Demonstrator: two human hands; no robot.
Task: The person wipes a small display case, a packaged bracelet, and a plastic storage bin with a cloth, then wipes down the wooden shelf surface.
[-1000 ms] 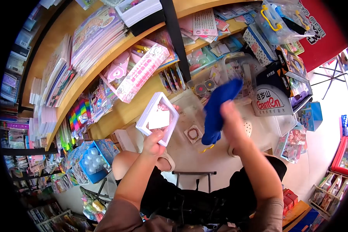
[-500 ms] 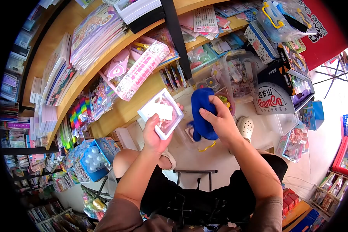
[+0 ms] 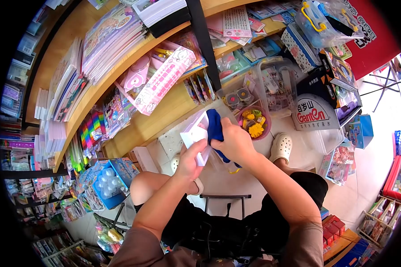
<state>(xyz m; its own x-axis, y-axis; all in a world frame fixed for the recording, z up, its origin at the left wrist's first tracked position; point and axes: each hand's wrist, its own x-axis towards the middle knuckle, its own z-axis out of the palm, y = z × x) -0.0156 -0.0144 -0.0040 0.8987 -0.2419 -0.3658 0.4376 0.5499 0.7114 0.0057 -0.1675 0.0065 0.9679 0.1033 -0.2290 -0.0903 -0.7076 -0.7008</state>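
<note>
My left hand [image 3: 190, 161] grips a white-framed box [image 3: 195, 133], which is tilted on its side in front of me. A white card shows partly inside the frame, near my thumb. Pressed against the box's right side is a dark blue cloth [image 3: 215, 129], pinched in my right hand [image 3: 236, 141]. A bit of yellow cord hangs below the cloth. Just right of my right hand, a pink round bowl [image 3: 266, 130] holds yellow pieces. The box's far face is hidden by the cloth and my fingers.
A wooden shelf [image 3: 133, 129] with books and a pink box [image 3: 165, 82] curves across the left. Clear bins [image 3: 276, 89] and a Ganten carton [image 3: 315, 113] stand at the right. A blue box [image 3: 109, 184] is at lower left; a stool [image 3: 225, 196] is below my hands.
The blue cloth has moved left in my right hand and now touches the box. My left hand has turned the box more edge-on. The pink bowl is now uncovered.
</note>
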